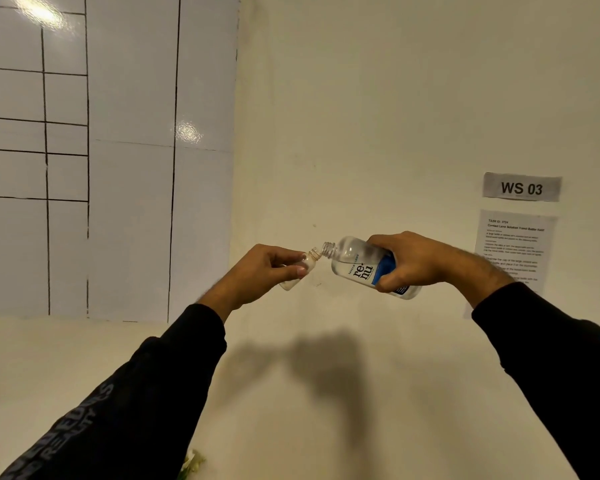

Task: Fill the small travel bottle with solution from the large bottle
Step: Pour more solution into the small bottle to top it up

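My left hand grips the small clear travel bottle, tilted with its open threaded neck pointing up and to the right. My right hand holds the large clear bottle with a white and blue label, tipped almost on its side. Its open neck points left and meets the mouth of the small bottle. Neither bottle has a cap on. Both are held up in the air in front of the cream wall. I cannot make out a stream of liquid.
A cream wall fills the view, with a white tiled panel on the left. A "WS 03" label and a printed task sheet are stuck at the right. Something pale green and white peeks in at the bottom edge.
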